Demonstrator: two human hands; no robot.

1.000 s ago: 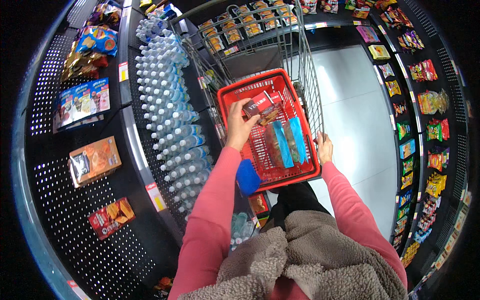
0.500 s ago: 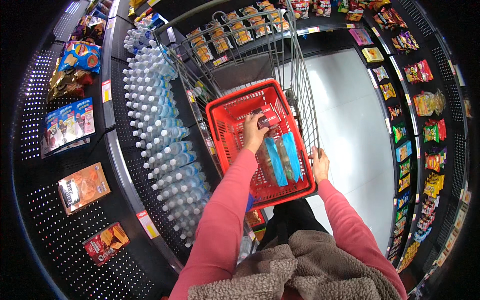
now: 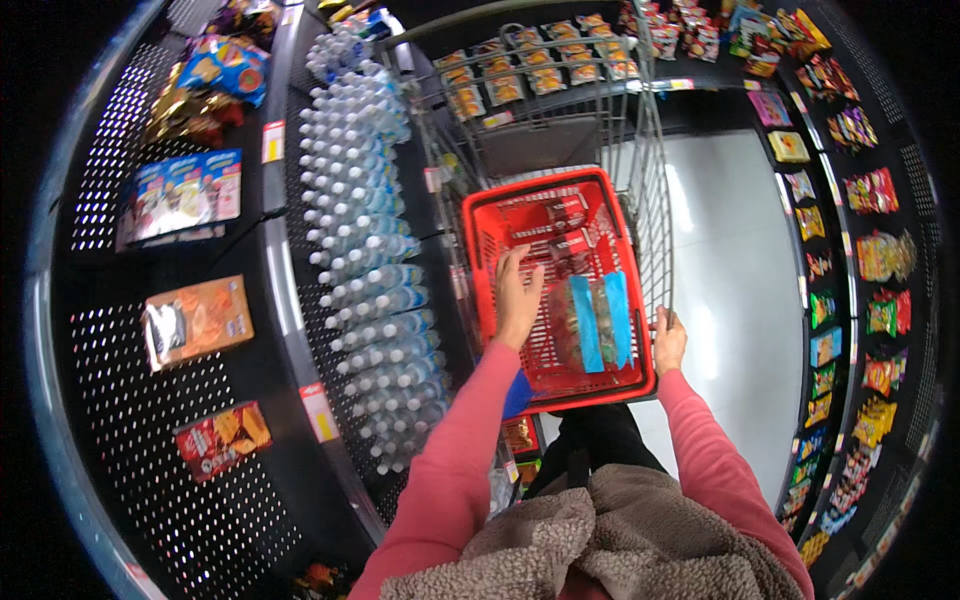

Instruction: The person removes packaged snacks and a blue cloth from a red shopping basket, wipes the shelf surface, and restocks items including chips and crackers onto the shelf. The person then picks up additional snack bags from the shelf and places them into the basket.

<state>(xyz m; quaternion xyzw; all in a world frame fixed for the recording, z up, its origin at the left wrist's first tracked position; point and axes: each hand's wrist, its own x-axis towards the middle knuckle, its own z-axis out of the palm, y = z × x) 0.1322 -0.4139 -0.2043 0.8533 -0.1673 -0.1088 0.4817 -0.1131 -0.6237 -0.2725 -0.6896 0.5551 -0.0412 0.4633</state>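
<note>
A red plastic shopping basket (image 3: 478,270) sits at the near end of a grey wire shopping cart (image 3: 655,180). Over the basket's left part hovers my left hand (image 3: 518,300), fingers apart and nothing in them. Towards the basket's far end lie two small dark red packs (image 3: 571,243), just beyond and right of that hand. Nearer to me in the basket are clear packages with bright blue strips (image 3: 586,325); what they contain is hard to make out. My right hand (image 3: 669,342) is closed around the cart's right side rim, outside the basket.
Rows of clear water bottles (image 3: 365,240) with white caps stand left of the cart. A black perforated shelf (image 3: 110,400) further left holds boxes and snack bags. Shelves of packaged snacks (image 3: 880,255) line the right, beyond a pale floor (image 3: 730,250). More snack packs (image 3: 540,75) hang or lie ahead.
My left hand has let go of a dark red pack and drawn back, fingers spread. Both packs rest in the basket. The whole view has shifted slightly; my right hand keeps its hold.
</note>
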